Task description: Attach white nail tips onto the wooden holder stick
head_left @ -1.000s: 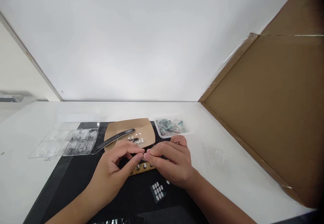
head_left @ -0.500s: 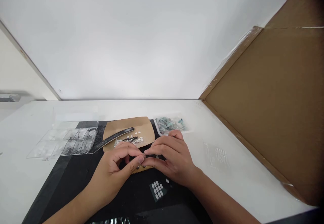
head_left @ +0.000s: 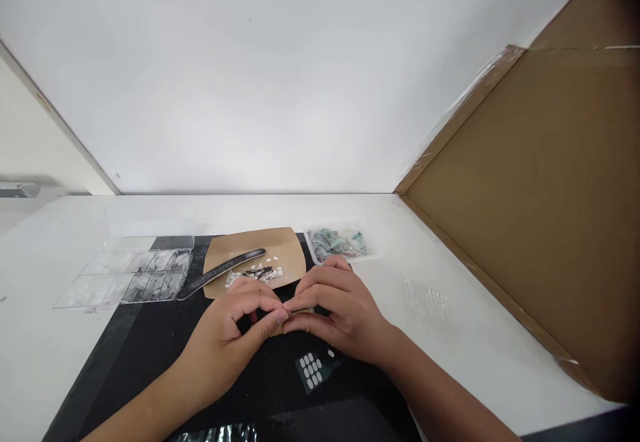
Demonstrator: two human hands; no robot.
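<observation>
My left hand (head_left: 241, 330) and my right hand (head_left: 336, 309) meet over a black mat (head_left: 165, 335), thumb and forefinger of each pinched together. Something small is between the fingertips, too covered to make out. Under the fingers shows part of a tan piece (head_left: 277, 331), mostly hidden. Just beyond the hands lies a brown card tray (head_left: 240, 242) with small white and dark bits in it. A dark curved nail file (head_left: 220, 273) rests across its left edge. Nearer to me is a small sheet of white oval stickers (head_left: 311, 370), with one loose oval (head_left: 331, 353) beside it.
At the left stands a clear compartment box (head_left: 113, 289) with its lid raised, holding pale pieces. A white tray (head_left: 311, 250) of small packets sits behind my right hand. A clear sheet with ovals (head_left: 435, 305) lies at right, near a cardboard panel (head_left: 525, 215).
The fingertips have shifted slightly, and the tan piece below them is more covered now. The round dark spots on it no longer show. Both hands stay pinched together.
</observation>
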